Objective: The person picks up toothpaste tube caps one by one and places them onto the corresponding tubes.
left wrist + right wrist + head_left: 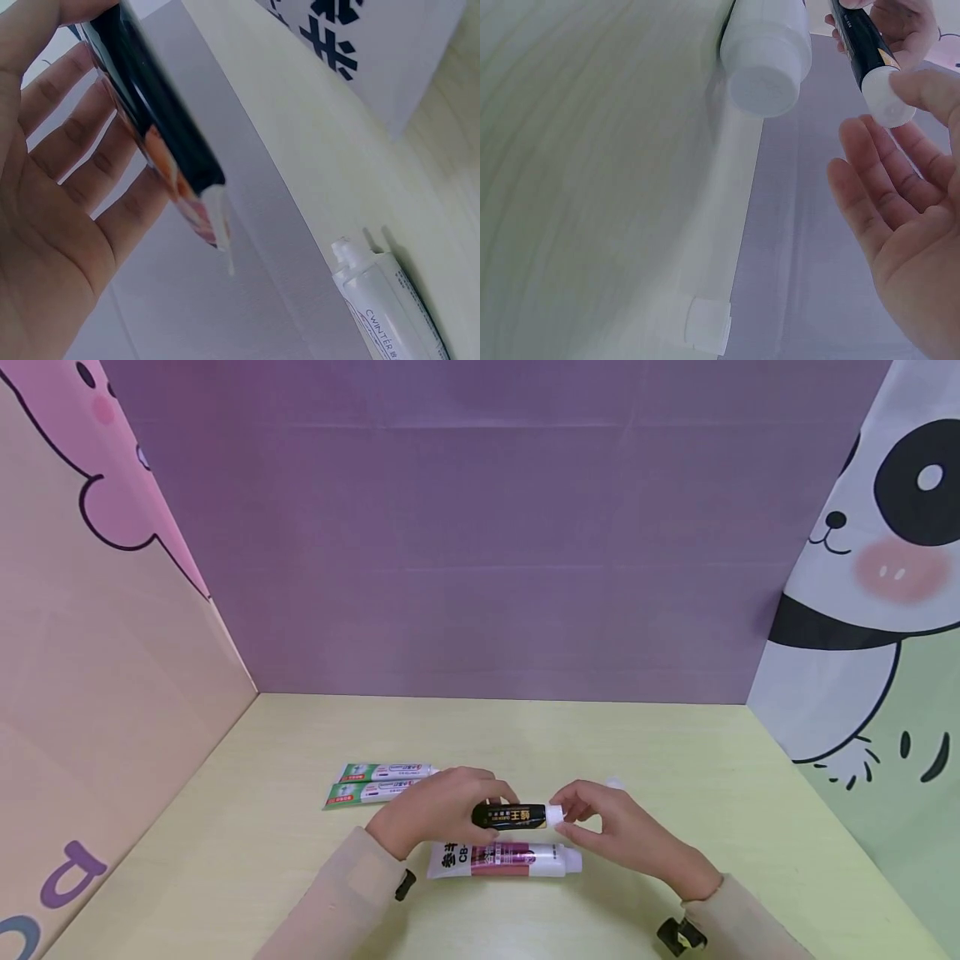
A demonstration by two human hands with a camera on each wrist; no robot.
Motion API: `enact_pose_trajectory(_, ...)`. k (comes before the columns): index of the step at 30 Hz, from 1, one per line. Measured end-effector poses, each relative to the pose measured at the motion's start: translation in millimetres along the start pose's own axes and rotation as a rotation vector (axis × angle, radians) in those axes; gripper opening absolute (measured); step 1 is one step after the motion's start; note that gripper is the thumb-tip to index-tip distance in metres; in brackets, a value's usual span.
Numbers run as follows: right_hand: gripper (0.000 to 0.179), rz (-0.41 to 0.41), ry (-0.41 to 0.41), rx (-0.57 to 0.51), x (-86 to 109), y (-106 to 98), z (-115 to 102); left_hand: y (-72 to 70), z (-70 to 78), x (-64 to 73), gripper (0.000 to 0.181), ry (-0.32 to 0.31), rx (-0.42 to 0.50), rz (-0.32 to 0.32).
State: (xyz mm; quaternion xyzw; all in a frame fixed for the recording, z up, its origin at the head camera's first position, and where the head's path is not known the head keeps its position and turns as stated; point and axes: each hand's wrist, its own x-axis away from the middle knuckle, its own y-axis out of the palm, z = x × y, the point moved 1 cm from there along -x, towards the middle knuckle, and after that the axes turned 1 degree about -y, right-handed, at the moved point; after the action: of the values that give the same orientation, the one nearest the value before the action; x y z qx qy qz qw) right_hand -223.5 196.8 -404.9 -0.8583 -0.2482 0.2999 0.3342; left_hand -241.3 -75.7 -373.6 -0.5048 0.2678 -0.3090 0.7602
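Observation:
My left hand (450, 806) holds a black tube (510, 816) with gold lettering between thumb and fingers, level above the table. In the left wrist view the tube (157, 112) shows its flat crimped end and an orange printed patch. My right hand (626, 831) is at the tube's other end, where its thumb and fingertips pinch the white cap (885, 97). Just below lies a larger white and magenta tube (502, 860), cap toward the right. Partly behind the left hand, two green and white tubes (367, 792) lie side by side.
A small white cap-like piece (709, 326) lies on the pale wooden table (300, 877), behind the right hand in the head view. A purple backdrop (480, 543) closes off the far edge, with printed cartoon panels (862, 610) at both sides.

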Motion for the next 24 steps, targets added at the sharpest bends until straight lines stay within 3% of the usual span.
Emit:
enact_pose_trajectory(8, 0.018, -0.042, 0.121, -0.015, -2.3, 0.7, 0.0, -1.0, 1.6, -0.2, 0.036, 0.020, 0.013, 0.021)
enact_pose_trajectory(16, 0.039, -0.054, 0.163, 0.019, -5.9, 4.4, 0.9, -2.8, 3.9, -0.1, 0.036, 0.035, 0.013, 0.024)
enact_pose_trajectory(24, 0.048, -0.074, 0.230, 0.013, -4.2, 3.7, -0.6, -2.2, 2.6, 0.7, 0.037, 0.031, 0.008, 0.022)
